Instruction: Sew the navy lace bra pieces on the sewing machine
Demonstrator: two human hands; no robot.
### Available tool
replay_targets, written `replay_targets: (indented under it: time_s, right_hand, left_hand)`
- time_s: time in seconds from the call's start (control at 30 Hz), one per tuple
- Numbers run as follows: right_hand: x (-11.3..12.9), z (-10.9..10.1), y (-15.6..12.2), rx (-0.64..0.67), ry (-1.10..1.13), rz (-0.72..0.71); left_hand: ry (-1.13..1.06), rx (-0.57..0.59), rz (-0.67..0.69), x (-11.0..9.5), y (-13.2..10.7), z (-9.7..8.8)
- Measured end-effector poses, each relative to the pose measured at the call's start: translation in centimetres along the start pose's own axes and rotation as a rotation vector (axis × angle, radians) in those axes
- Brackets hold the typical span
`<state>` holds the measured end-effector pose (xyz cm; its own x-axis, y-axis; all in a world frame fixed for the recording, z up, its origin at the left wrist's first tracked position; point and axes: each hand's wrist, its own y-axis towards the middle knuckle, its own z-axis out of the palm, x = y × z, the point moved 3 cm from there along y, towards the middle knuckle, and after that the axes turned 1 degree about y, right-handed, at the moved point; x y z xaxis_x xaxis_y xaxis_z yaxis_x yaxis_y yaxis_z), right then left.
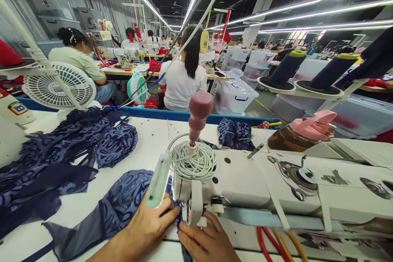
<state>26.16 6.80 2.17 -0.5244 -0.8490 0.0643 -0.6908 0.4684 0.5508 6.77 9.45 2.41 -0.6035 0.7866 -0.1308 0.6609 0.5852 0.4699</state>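
Observation:
A sewing machine [239, 188] stands in front of me, its needle end between my hands. My left hand [153, 217] is closed on a navy patterned lace garment piece [125, 196] beside the needle area. Sheer dark fabric trails from that piece to the left over the white table. Just right of the needle, my right hand [205, 239] has its fingers closed on the near edge of the same piece, which hangs down below them. The machine head hides the stitching point and some fingertips. A pale green lamp [159, 182] partly covers my left hand.
More navy lace pieces [61, 147] are heaped on the left, near a white fan [59, 86]. A coil of cord [195, 161] and a pink-handled tool [200, 110] sit atop the machine. A pink-lidded bottle [301, 133] lies behind it. Co-workers sit ahead.

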Motion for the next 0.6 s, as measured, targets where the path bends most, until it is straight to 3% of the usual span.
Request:
replay_targets:
  time_s: [0.13, 0.33, 0.6]
  right_hand:
    - [0.3, -0.1, 0.3, -0.008, -0.056, -0.016]
    - [0.9, -0.2, 0.6, 0.009, -0.059, 0.0]
    - [0.9, -0.7, 0.9, -0.034, -0.029, -0.016]
  left_hand:
    - [0.093, -0.026, -0.047, -0.6, 0.0, 0.2]
    - [0.076, -0.152, -0.134, -1.9, 0.4, -1.3]
    - [0.102, -0.134, -0.059, -2.2, -0.5, -0.2]
